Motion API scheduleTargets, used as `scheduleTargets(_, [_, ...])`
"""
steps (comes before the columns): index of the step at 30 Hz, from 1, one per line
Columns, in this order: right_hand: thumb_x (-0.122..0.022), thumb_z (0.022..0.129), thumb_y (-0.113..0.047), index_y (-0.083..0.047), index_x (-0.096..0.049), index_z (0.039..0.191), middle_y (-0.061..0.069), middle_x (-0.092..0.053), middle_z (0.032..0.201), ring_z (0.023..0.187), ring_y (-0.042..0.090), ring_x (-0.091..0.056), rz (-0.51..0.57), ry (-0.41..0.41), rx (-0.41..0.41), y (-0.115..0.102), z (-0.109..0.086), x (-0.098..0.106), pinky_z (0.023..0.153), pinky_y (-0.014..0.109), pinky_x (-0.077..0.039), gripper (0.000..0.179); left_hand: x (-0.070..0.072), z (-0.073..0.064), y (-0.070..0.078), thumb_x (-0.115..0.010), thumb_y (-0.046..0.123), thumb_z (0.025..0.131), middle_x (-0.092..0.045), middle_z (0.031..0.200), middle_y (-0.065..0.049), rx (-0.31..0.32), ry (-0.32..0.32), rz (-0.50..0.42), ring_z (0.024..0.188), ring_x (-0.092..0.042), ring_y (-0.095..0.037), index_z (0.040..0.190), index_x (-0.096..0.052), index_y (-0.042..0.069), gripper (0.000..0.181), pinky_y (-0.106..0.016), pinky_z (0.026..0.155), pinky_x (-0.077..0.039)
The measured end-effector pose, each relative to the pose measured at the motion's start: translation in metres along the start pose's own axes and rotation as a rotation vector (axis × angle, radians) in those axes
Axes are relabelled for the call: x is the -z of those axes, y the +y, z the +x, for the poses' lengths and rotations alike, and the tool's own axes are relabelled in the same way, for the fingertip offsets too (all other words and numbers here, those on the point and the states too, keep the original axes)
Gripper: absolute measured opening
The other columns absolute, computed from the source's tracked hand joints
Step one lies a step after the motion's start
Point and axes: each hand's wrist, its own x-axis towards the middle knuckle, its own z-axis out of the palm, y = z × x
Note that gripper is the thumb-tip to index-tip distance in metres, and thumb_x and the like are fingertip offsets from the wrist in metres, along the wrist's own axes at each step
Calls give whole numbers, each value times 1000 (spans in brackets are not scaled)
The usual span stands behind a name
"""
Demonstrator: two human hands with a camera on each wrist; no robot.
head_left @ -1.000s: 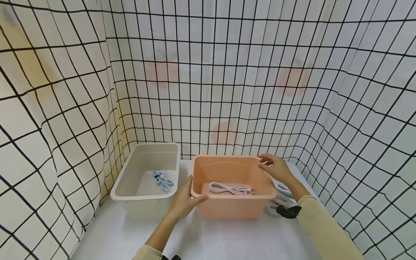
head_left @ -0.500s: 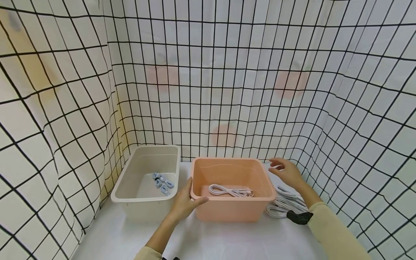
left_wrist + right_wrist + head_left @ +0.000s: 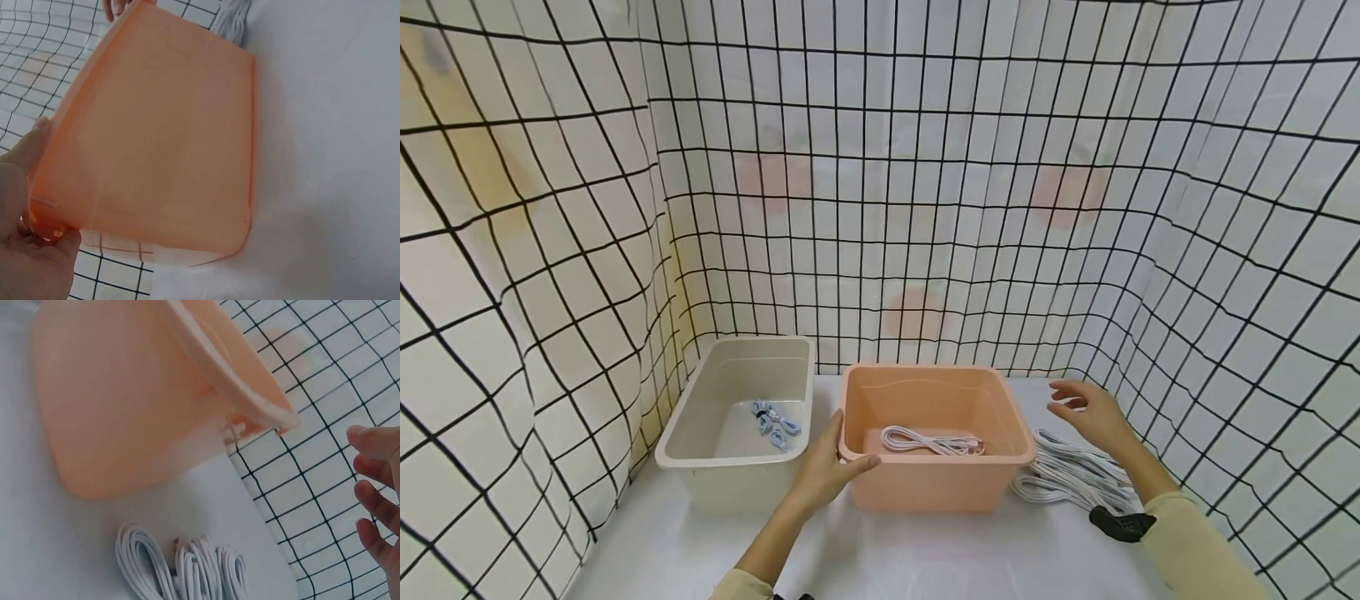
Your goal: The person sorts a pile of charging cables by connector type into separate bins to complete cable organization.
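Note:
My left hand grips the left front corner of a peach-coloured plastic bin, its thumb over the front rim and its fingers on the left side. The left wrist view shows that hand at the rim of the bin. Inside lies a looped white cable. To the right of the bin, my right hand is raised with bent, spread fingers and nothing in it. Beneath it on the table are several bundled white cables. In the right wrist view these bundles lie beside the bin.
A beige bin stands on the left, close beside my left hand, with light blue bundled cords on its floor. Black wire mesh rises behind and on both sides of the white table.
My right hand has moved from the right rim of the peach-coloured bin outward to the right, over the cable bundles. My left hand stays at the bin's corner.

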Motion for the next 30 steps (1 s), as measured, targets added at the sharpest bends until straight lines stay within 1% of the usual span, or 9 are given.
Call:
scheduleTargets(3, [-73, 100, -25, 2, -61, 136, 22, -68, 119, 104, 43, -65, -6, 6, -6, 6, -8, 2, 78, 53, -57, 47, 0, 0, 0, -88, 32, 84, -40, 158, -25, 13, -1, -14, 141, -44, -41, 162, -22, -2, 108, -56, 112, -38])
scheduleTargets(6, [-73, 100, -24, 3, -62, 136, 22, -68, 119, 103, 42, -65, -19, 6, -22, 14, -18, 1, 77, 50, -57, 46, 0, -1, -1, -88, 32, 84, -41, 157, -25, 9, 1, -6, 140, -45, -41, 162, -22, -2, 108, -57, 111, -39])
scheduleTargets(10, [-73, 100, -27, 3, -61, 137, 22, -68, 119, 104, 40, -65, -16, -8, -67, 23, -33, -1, 76, 45, -56, 49, 1, -1, -2, -89, 32, 84, -41, 157, -25, 7, 0, -7, 140, -45, -41, 162, -23, -2, 108, -57, 111, -39])
scheduleTargets(13, [-73, 99, -29, 3, -61, 136, 21, -68, 119, 103, 40, -65, -25, -3, -96, 30, -43, -2, 75, 45, -55, 49, 1, 0, -3, -88, 36, 84, -39, 158, -25, 7, -3, -14, 141, -44, -41, 162, -22, -3, 109, -57, 111, -38])
scheduleTargets(18, [-75, 98, -27, 3, -63, 133, 21, -70, 116, 101, 39, -66, -48, 16, -117, 44, -58, -3, 74, 43, -54, 48, 1, 0, -2, -88, 37, 84, -38, 158, -27, 3, -3, -22, 141, -44, -42, 162, -21, -3, 111, -57, 112, -38])
scheduleTargets(22, [-75, 97, -29, 4, -64, 131, 21, -71, 113, 99, 40, -67, -74, 16, -125, 57, -67, -5, 72, 42, -55, 48, 0, 0, -2, -88, 39, 83, -39, 158, -25, 7, -2, -23, 140, -45, -42, 163, -22, -2, 111, -57, 111, -39])
scheduleTargets(26, [-77, 96, -31, 4, -64, 130, 19, -72, 113, 102, 42, -67, -99, 2, -133, 71, -77, -12, 74, 45, -57, 50, 0, 0, -2, -88, 40, 83, -41, 158, -24, 9, 2, -19, 139, -47, -41, 163, -22, 0, 111, -56, 110, -41])
scheduleTargets(30, [-76, 96, -33, 6, -64, 130, 23, -71, 116, 108, 48, -65, -93, -22, -149, 83, -87, -16, 82, 56, -56, 53, -1, 0, -2, -88, 39, 83, -43, 157, -22, 10, 2, -17, 137, -50, -40, 163, -23, 1, 110, -56, 109, -42])
